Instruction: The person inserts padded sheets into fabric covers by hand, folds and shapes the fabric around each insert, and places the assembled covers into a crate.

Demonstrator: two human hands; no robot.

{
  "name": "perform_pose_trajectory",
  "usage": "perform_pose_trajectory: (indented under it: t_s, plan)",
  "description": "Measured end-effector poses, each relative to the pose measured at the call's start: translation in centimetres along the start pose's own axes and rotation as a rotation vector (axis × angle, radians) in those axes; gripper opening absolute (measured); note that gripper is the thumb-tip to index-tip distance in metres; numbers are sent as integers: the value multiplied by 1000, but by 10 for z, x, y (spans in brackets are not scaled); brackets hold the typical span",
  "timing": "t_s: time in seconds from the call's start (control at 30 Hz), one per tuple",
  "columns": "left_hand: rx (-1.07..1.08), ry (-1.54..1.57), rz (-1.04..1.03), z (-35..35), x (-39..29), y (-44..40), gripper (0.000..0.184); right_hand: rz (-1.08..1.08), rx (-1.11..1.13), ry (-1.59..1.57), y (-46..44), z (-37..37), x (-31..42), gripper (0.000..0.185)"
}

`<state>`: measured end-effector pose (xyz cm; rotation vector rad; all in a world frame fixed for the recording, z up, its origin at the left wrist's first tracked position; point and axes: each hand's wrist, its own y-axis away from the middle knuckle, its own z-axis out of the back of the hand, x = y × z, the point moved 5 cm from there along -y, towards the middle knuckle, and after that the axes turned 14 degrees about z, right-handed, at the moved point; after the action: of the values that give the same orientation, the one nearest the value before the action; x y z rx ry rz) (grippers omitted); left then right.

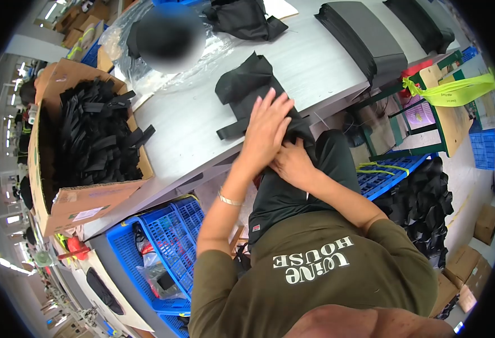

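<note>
A black fabric piece (pixel 250 84) with a loose flap and a short strap end lies across the front edge of the table, its lower end hanging over my lap. My left hand (pixel 266 132) rests on it with the fingers stretched out and nearly flat. Just below, my right hand (pixel 293 163) has its fingers curled on the lower part of the same fabric. Part of the right fingers is hidden behind my left hand and the cloth.
At the left, a cardboard box (pixel 98 197) holds many black strips. Stacked black pieces (pixel 365 36) lie on the white table (pixel 185 132) at the right. Blue crates (pixel 171 242) stand below the table. A green-framed stand (pixel 444 132) and a black fabric heap (pixel 422 203) are to the right.
</note>
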<state>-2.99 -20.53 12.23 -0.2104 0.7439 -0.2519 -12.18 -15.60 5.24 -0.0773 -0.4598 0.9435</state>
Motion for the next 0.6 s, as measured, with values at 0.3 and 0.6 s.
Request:
perform_pose_trajectory:
  t_s: [0.3, 0.6]
  plan:
    - [-439, 33, 292, 0, 58, -27, 55, 81, 38, 112, 7, 1, -2, 27]
    - [-416, 1035, 923, -45, 43, 144, 19, -15, 24, -23, 57, 19, 17, 29]
